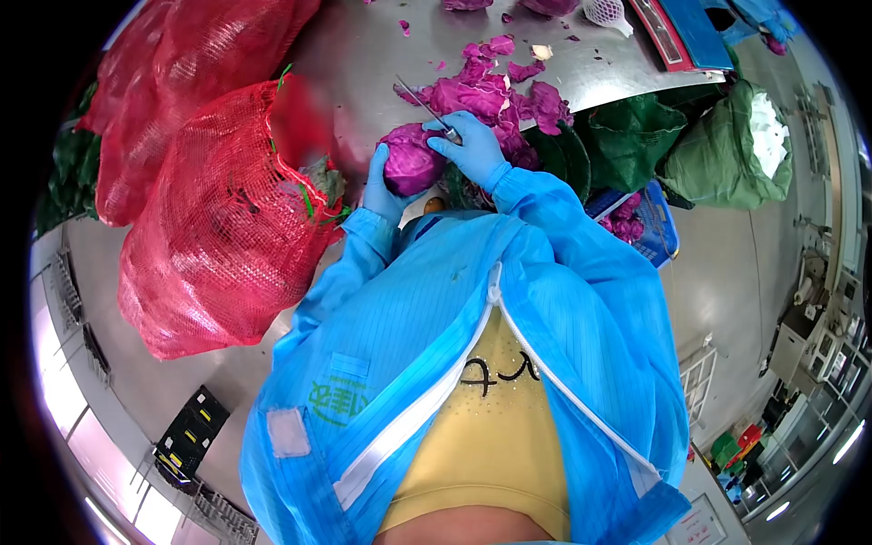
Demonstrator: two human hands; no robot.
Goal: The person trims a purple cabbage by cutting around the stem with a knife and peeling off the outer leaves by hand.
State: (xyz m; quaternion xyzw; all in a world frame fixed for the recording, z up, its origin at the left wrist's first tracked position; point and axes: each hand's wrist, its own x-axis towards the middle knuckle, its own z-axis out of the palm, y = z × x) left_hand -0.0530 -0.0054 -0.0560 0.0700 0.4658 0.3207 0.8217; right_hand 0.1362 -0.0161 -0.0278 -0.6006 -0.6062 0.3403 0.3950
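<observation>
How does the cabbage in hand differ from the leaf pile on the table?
The cabbage is one compact, rounded head; the leaf pile is loose, crumpled pieces. The cabbage is held in the left hand, while the leaf pile lies spread on the metal table. Both are purple.

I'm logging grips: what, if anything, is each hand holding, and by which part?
The left hand holds the purple cabbage by its left side; the right hand holds the knife by its handle.
</observation>
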